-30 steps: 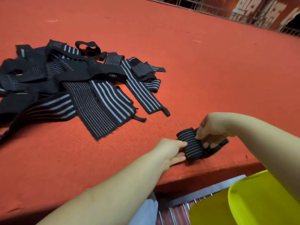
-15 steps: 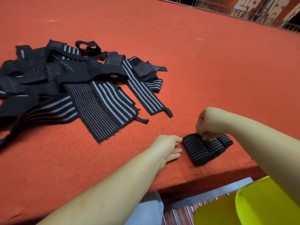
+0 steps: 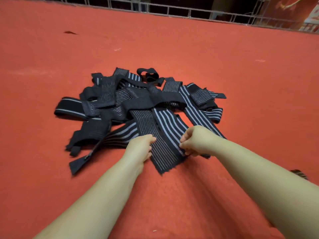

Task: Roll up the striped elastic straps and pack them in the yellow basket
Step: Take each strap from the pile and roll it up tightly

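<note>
While both forearms are reaching out over the red tabletop (image 3: 224, 69), the left hand (image 3: 140, 147) and right hand (image 3: 198, 144) are closing on the near end of a wide striped strap (image 3: 165, 152), one at each long edge. The left fingers are curling onto its left edge; the right hand is pinching its right edge between thumb and curled fingers. The strap is lying flat, its free end nearest the person and its far end running under the pile of straps (image 3: 138, 100) heaped mid-table. It is looking soft, light and stretchy, so it will probably sag and twist; gripping both corners of the free end should be keeping the roll square. At the right edge, a small dark striped piece (image 3: 299, 173) is showing, too cropped to identify. Beyond the pile, a metal grid fence (image 3: 172, 9) is bordering the table. Compared with a second ago, the hands are no longer on a rolled strap by the table edge, and the yellow basket is out of view.
</note>
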Available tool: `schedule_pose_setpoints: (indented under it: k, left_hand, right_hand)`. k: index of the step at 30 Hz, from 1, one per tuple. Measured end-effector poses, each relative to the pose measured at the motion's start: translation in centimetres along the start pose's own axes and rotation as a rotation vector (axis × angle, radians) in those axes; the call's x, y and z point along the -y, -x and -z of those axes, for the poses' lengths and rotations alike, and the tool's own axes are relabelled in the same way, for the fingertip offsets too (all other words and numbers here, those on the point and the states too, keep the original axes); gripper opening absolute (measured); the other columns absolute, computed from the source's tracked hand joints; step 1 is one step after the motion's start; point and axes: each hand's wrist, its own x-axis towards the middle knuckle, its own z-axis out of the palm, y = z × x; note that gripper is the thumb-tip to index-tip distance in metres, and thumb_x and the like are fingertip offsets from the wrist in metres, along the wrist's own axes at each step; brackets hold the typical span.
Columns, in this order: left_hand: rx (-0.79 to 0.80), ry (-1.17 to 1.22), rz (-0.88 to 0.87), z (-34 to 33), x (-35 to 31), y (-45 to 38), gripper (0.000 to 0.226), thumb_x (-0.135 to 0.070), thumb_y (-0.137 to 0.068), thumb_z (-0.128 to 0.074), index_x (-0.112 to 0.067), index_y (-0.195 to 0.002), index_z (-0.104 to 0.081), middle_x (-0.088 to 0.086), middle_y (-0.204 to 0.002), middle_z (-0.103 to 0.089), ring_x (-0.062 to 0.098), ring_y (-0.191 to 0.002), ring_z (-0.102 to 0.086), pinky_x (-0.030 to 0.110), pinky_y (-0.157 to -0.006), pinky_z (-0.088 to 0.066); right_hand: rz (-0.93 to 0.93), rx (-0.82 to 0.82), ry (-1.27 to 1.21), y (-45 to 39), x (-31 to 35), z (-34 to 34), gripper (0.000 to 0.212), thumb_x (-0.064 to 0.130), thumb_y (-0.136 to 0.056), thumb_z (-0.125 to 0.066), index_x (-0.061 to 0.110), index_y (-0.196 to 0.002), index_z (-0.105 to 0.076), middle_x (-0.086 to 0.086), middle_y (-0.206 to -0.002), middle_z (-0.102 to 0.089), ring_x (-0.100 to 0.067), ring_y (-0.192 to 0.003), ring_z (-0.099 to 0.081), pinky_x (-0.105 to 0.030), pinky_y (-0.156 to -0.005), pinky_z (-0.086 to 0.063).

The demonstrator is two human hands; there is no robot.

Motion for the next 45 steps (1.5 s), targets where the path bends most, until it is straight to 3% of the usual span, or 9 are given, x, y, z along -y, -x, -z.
schedule_pose_setpoints:
  k: [4,9,16,20,22,28,33,39,45]
  left_hand:
    - [-0.073,0.004,-0.005,2.5,0.4,-1.8,0.028,-0.010,-0.086,-0.058,-0.011,-0.114,-0.060,0.002,-0.093,-0.057,0.017,-0.086,-0.049,0.029,-0.078,-0.041]
    - [0.068,-0.007,0.082,1.7,0.7,-2.7,0.019,-0.014,-0.090,-0.056,-0.014,-0.109,-0.054,0.002,-0.092,-0.058,0.014,-0.083,-0.057,0.023,-0.068,-0.046]
    - [0.137,-0.160,-0.123,0.2,0.5,-3.0,0.023,-0.004,-0.091,-0.048,-0.018,-0.075,-0.057,-0.007,-0.057,-0.057,0.007,-0.050,-0.049,0.017,-0.046,-0.039]
    - [0.295,-0.163,-0.298,0.5,-0.3,-1.7,0.019,-0.009,-0.078,-0.056,-0.018,-0.089,-0.070,0.001,-0.090,-0.074,0.019,-0.090,-0.068,0.036,-0.086,-0.052]
    - [0.394,-0.213,-0.321,0.7,-0.6,-0.6,0.021,-0.011,-0.075,-0.058,-0.014,-0.093,-0.069,0.003,-0.093,-0.073,0.020,-0.087,-0.068,0.034,-0.083,-0.051]
    - [0.618,0.295,-0.034,1.7,-2.3,0.5,0.013,-0.014,-0.088,-0.047,-0.014,-0.092,-0.059,0.001,-0.075,-0.067,0.013,-0.063,-0.061,0.025,-0.067,-0.046]
    - [0.540,0.499,-0.003,1.0,-4.3,0.2,0.018,-0.017,-0.093,-0.047,-0.009,-0.099,-0.062,0.006,-0.087,-0.071,0.017,-0.079,-0.067,0.026,-0.069,-0.054]
    - [0.394,0.646,0.042,-0.5,-5.0,-1.2,0.033,-0.005,-0.092,-0.052,0.005,-0.123,-0.054,0.017,-0.118,-0.062,0.026,-0.101,-0.061,0.034,-0.091,-0.050]
    - [0.534,0.286,-0.102,-1.6,-3.5,2.8,0.025,0.007,-0.086,-0.050,-0.004,-0.101,-0.066,0.008,-0.087,-0.071,0.015,-0.070,-0.068,0.024,-0.063,-0.056]
  right_hand:
    - [0.007,-0.058,-0.011,-2.5,2.1,-3.4,0.029,0.020,-0.081,-0.073,0.014,-0.104,-0.058,-0.008,-0.084,-0.064,-0.026,-0.075,-0.066,-0.042,-0.077,-0.057]
    - [-0.012,-0.158,0.142,-3.5,2.3,-5.3,0.068,0.036,-0.079,-0.072,0.012,-0.136,-0.045,-0.006,-0.134,-0.053,-0.019,-0.116,-0.056,-0.024,-0.089,-0.043]
    - [-0.016,-0.135,-0.262,-3.7,1.7,-4.7,0.030,0.041,-0.082,-0.069,0.014,-0.091,-0.060,0.004,-0.077,-0.058,-0.012,-0.069,-0.054,-0.028,-0.066,-0.044]
    - [0.077,-0.109,-0.578,-2.7,3.2,-3.0,0.027,0.041,-0.085,-0.065,0.015,-0.087,-0.067,0.001,-0.087,-0.072,-0.016,-0.085,-0.066,-0.030,-0.077,-0.051]
    - [0.130,-0.118,-0.682,-2.1,4.5,-2.3,0.014,0.025,-0.085,-0.066,0.011,-0.083,-0.067,-0.005,-0.084,-0.073,-0.021,-0.082,-0.068,-0.036,-0.081,-0.053]
    - [0.263,-0.370,-0.782,-1.0,5.9,-1.5,0.026,-0.001,-0.068,-0.052,0.021,-0.056,-0.044,-0.005,-0.061,-0.042,-0.020,-0.065,-0.040,-0.038,-0.062,-0.031]
    - [0.273,-0.450,-1.025,2.2,6.0,-0.7,0.031,-0.011,-0.081,-0.043,0.013,-0.080,-0.063,-0.011,-0.079,-0.065,-0.021,-0.068,-0.061,-0.034,-0.066,-0.050]
    - [0.215,-0.131,-1.231,5.3,4.5,-0.6,0.034,0.043,-0.083,-0.064,0.012,-0.087,-0.076,-0.012,-0.095,-0.074,-0.028,-0.088,-0.071,-0.042,-0.087,-0.053]
    - [0.178,-0.084,-1.050,6.0,3.8,-1.2,0.042,0.031,-0.074,-0.072,0.002,-0.104,-0.069,-0.022,-0.102,-0.070,-0.039,-0.098,-0.066,-0.051,-0.092,-0.050]
